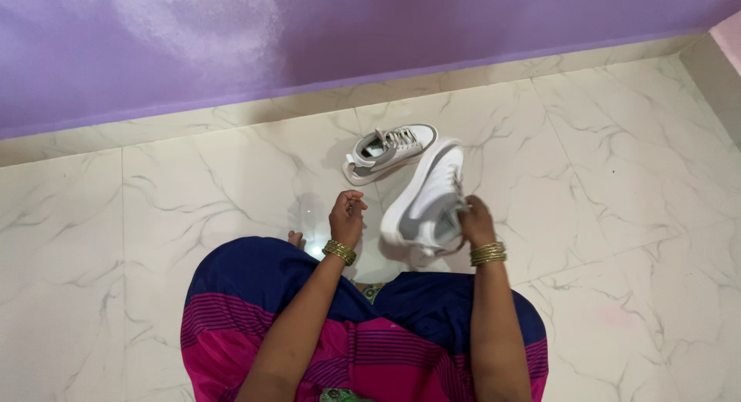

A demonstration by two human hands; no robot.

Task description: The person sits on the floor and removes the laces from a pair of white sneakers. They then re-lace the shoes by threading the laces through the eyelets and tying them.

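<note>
Head view, looking straight down: person seated on a white marble-patterned tile floor [602, 186], lap covered in navy and pink striped cloth [363, 332], a purple wall [309, 39] running along the floor's far edge. Right hand [475, 220] closed on the heel end of a white sneaker with grey side panel [428, 197]; the shoe is lifted and tipped on its side, sole turned left, toe pointing away toward the wall, laces hanging by the fingers. The grip looks like a pinch at the collar or tongue, fingers curled in; exactly which part is pinched I cannot tell, the hand covers it. Left hand [347, 217] hovers just left of the held shoe, apart from it, fingers loosely curled and nearly shut, nothing visibly in it; something thin such as a lace end cannot be ruled out at this size. Gold bangles [488, 254] on both wrists. Second matching sneaker [390, 151] sits upright on the floor nearer the wall, just beyond the held one, toe toward the right, laces loose, the two shoes close to touching at the far end. A bare toe shows at the edge of the cloth, left of the left hand. Judgement: the step in hand is handling or inspecting the lifted shoe, one-handed, early in the work. The next move would call for the left hand to come across and steady the sole side, since the single pinch near the heel leaves the toe free to swing.
</note>
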